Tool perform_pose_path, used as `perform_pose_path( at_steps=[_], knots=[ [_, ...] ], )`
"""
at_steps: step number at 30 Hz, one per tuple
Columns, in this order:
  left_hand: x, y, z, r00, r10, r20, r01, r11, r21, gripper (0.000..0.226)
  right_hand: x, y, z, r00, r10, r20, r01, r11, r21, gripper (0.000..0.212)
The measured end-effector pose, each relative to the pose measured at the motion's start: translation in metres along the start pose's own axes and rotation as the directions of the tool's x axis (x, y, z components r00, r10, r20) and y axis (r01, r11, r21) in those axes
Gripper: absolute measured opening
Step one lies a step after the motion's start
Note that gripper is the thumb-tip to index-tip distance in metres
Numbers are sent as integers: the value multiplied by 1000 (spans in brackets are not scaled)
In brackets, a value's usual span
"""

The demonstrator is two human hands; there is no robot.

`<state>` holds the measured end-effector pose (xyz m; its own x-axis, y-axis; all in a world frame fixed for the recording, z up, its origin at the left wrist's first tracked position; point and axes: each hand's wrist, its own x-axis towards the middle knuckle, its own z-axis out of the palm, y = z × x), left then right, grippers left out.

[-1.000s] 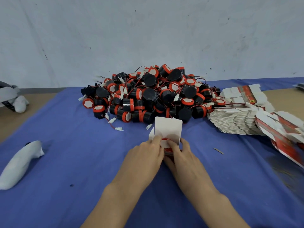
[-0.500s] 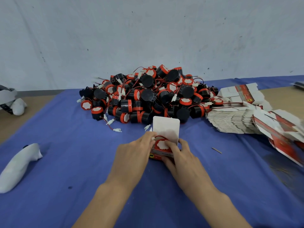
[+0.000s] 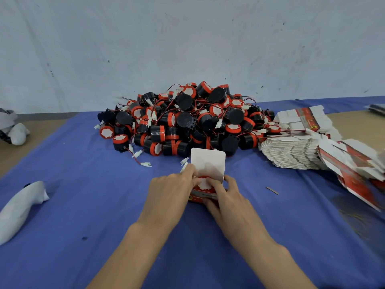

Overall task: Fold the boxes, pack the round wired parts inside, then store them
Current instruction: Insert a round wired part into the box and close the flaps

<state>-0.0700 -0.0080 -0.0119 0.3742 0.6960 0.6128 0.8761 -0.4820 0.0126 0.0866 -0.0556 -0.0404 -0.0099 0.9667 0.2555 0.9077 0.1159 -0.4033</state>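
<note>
A small red and white box [image 3: 208, 163] stands on the blue cloth in front of me, its white lid flap upright. One round part [image 3: 202, 183], red-rimmed with a white face, sits in the box's open top. My left hand [image 3: 173, 192] grips the box's left side, fingertips at the part's edge. On the right, my right hand [image 3: 227, 199] holds the box, its fingers resting on the part. Behind the box lies a big heap of black and red round wired parts [image 3: 187, 122].
A stack of flat unfolded boxes [image 3: 302, 151] fans out at the right, with red-printed ones [image 3: 354, 170] spilling toward the table's edge. A white cloth bundle [image 3: 18, 207] lies at the left. Blue cloth [image 3: 83, 205] covers the table; a wall rises behind.
The round part has sunk a little deeper into the box under my fingers. Both hands stay on the box, which has barely shifted.
</note>
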Motion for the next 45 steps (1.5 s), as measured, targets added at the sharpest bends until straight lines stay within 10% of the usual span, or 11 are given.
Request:
perform_pose_path(
  at_steps=[10,26,45],
  knots=[
    [-6,-9,6,995,95,-43,-97,994,-45,8,1,2,0,1000,-2,8,2,1000,-13,42],
    [-14,-1,-2,996,72,58,-68,996,-65,58,1,3,-1,1000,-6,11,6,1000,-11,43],
    [-25,6,-18,1000,13,17,-11,994,-110,29,2,6,1,999,-30,-31,30,1000,2,43]
  ],
)
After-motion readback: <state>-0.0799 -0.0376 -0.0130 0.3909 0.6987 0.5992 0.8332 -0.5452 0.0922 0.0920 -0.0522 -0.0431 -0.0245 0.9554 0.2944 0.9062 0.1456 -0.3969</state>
